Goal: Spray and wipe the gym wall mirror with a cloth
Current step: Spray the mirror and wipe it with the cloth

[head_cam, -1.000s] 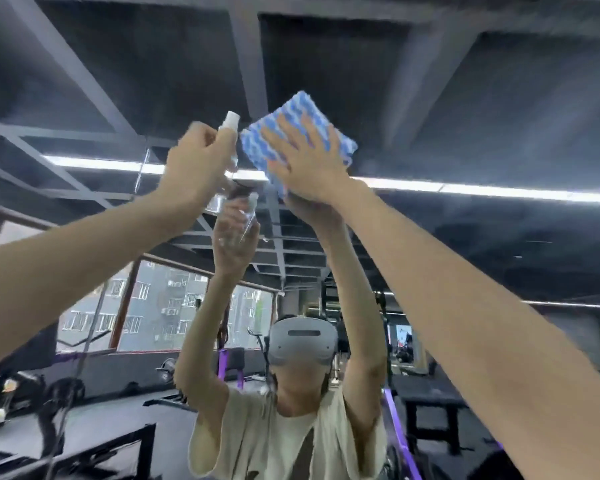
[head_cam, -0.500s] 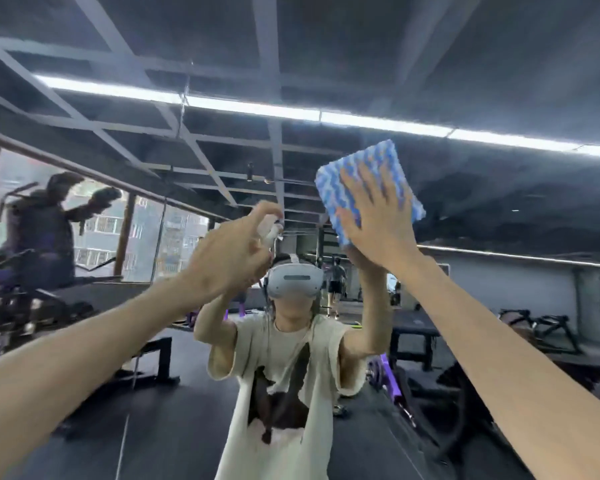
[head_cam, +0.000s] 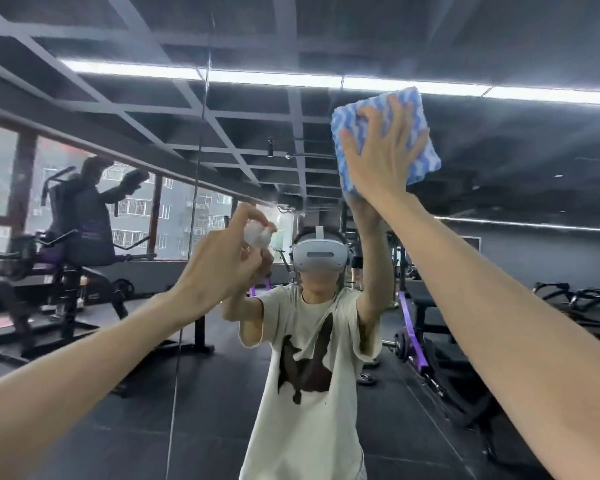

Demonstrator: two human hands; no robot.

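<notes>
Wiping step, judging by the pose. Head view, the only 1:

- Right hand (head_cam: 381,157) sits above and right of the reflected headset (head_cam: 317,256). Fingers spread flat, palm pressing the cloth (head_cam: 421,129) onto the mirror (head_cam: 222,393). Nothing is curled or pinched. A flat palm likely spreads the load over the whole pad.
- The cloth has a blue-white wave pattern and is folded into a thick square, slightly tilted, sandwiched between palm and glass. The reflected arm meets it from below, so glass contact looks real.
- Left hand (head_cam: 219,268) is just left of the headset and lower than the cloth. Its fingers are curled round the spray bottle (head_cam: 257,235), with 1 finger on top where the pump head would be.
- The bottle is small, pale and motion-blurred. Can't tell where the nozzle points or whether it's firing.
- The bottle is near the glass and below-left of the wiping hand, probably so spray and wipe alternate with no regrip.
- The mirror seam (head_cam: 196,188) runs vertically, left of the headset and behind the left hand. A gym machine (head_cam: 80,230) is reflected far left of the headset. The light strip (head_cam: 257,77) is above it.

Judgement:
- The zone above the headset is being worked. Glass below it shows no streaks or wet patches I can read, so progress is unclear.
- Risk: nothing grips the cloth, so it can drop if palm pressure eases at full reach.
- The next spray should land ahead of the pad, not on the hand.
</notes>
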